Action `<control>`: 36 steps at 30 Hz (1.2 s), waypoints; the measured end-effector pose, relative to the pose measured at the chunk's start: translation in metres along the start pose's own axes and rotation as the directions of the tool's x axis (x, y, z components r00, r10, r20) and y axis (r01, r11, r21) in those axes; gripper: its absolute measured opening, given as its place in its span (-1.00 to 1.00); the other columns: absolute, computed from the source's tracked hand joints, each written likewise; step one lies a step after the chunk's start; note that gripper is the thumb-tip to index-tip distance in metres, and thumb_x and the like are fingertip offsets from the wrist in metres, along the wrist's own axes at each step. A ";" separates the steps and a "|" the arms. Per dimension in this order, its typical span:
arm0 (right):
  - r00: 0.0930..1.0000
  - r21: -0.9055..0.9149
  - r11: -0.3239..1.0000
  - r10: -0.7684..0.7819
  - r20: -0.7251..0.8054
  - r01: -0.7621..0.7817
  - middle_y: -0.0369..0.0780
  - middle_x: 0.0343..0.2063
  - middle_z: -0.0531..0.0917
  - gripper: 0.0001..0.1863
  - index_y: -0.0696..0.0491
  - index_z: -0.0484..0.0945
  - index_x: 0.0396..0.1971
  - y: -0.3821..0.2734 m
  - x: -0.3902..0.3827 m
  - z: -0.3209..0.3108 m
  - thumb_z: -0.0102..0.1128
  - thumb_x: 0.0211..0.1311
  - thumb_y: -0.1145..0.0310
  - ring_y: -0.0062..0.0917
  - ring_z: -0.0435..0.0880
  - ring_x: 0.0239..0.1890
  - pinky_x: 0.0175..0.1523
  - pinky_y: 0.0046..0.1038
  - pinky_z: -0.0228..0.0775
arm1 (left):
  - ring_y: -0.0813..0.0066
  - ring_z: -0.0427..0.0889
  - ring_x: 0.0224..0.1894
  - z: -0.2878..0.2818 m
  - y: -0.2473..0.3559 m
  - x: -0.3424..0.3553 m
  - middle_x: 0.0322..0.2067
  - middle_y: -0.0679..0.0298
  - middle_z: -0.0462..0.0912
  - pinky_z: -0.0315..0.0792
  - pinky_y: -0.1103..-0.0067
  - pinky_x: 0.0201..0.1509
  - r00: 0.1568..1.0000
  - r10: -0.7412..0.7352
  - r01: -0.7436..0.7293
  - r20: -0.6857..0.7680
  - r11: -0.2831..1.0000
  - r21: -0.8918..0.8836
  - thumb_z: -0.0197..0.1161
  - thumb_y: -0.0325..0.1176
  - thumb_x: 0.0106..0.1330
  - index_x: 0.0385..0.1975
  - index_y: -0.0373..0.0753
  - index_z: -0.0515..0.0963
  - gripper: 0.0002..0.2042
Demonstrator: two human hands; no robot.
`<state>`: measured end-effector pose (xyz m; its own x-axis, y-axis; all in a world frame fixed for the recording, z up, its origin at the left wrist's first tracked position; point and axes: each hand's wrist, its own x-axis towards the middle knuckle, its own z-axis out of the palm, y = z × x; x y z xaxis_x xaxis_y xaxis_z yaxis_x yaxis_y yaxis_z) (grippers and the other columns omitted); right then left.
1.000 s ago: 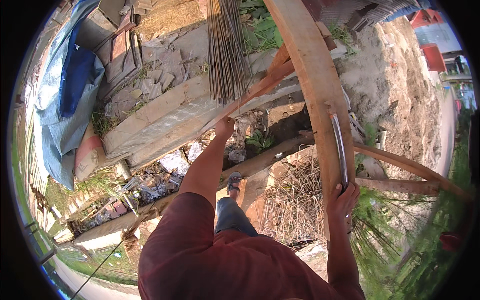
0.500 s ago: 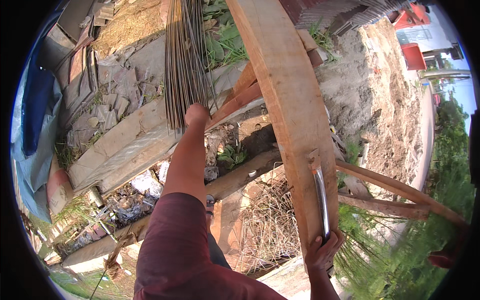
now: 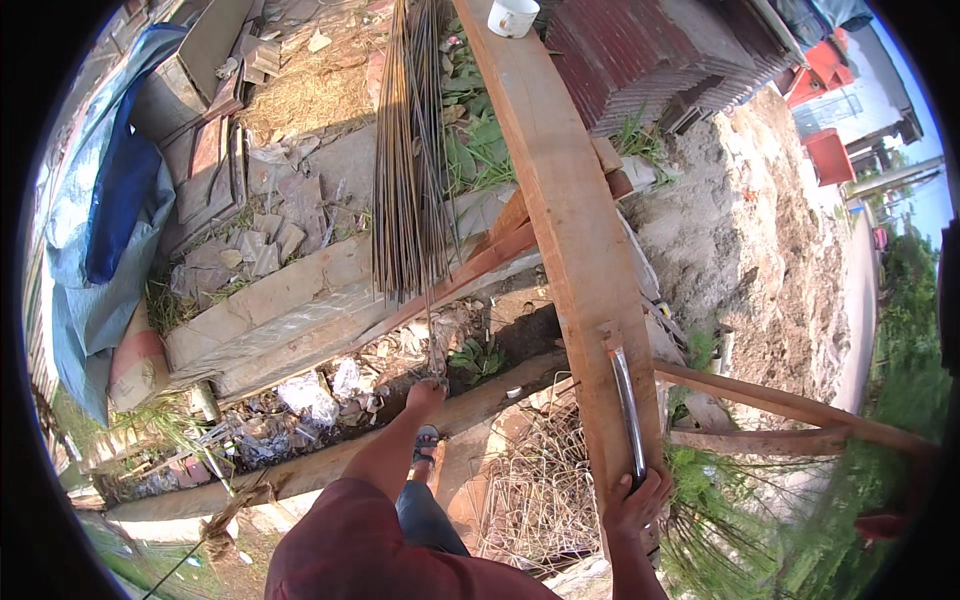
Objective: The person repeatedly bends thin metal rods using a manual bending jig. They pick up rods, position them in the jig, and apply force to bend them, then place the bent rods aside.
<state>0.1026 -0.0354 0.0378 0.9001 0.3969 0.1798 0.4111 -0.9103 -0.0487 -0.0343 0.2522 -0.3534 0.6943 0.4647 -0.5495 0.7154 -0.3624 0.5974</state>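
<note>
A bundle of long thin steel rods, rusty brown and grey, lies at the upper middle. Closed near its lower end, my left hand grips a thin steel rod that sticks out past the others. A thick wooden plank runs from the top centre down to the lower right. On it lies a shiny metal bar with a dark lower end, its upper tip near a small fitting on the wood. My right hand is wrapped around the bar's dark end, resting on the plank.
Bent wire stirrups pile up left of the plank. A white cup stands on its far end. Wooden braces jut out right. A concrete beam crosses the left side, with litter in the trench and a blue tarp beyond.
My left hand has drawn back toward me from the bundle's end, pulling a steel rod partly out. The view has shifted, showing the cup. My right hand keeps its hold on the bar.
</note>
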 end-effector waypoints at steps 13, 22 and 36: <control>0.999 0.005 1.000 0.020 -0.033 -0.020 0.01 -0.17 0.36 -0.67 0.18 0.32 -0.23 -0.006 -0.003 -0.015 0.07 0.17 0.23 -0.07 0.33 -0.05 -0.01 -0.04 0.21 | 0.54 0.54 -0.37 -0.136 0.158 -0.257 -0.44 0.31 0.57 0.44 0.56 -0.23 0.779 0.525 0.245 0.343 0.248 -0.937 0.09 -0.14 0.36 -0.34 -0.27 0.53 -0.72; 0.996 -0.035 0.998 0.051 -0.070 -0.054 -0.06 -0.17 0.40 -0.64 0.14 0.34 -0.21 0.001 -0.012 -0.006 0.04 0.22 0.13 -0.13 0.37 -0.05 -0.06 -0.07 0.29 | 0.43 0.47 -0.40 -0.308 0.265 -0.308 -0.44 0.31 0.48 0.35 0.48 -0.28 0.730 0.647 -0.012 -0.221 -0.311 -0.950 0.04 -0.13 0.35 -0.39 -0.14 0.46 -0.77; 0.999 0.101 0.994 0.030 -0.017 -0.028 -0.06 -0.19 0.42 -0.64 0.14 0.38 -0.23 0.005 -0.024 -0.025 0.06 0.17 0.14 -0.14 0.40 -0.03 -0.03 -0.08 0.31 | 0.48 0.46 -0.45 -0.331 0.299 -0.318 -0.48 0.34 0.50 0.37 0.51 -0.35 0.873 0.455 -0.097 -0.176 -0.192 -0.977 -0.08 -0.17 0.34 -0.42 -0.16 0.44 -0.76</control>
<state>0.0795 -0.0527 0.0582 0.9094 0.3673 0.1951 0.3982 -0.9045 -0.1530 -0.0672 0.2631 0.1935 0.9178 0.3831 -0.1044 -0.2817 0.8135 0.5089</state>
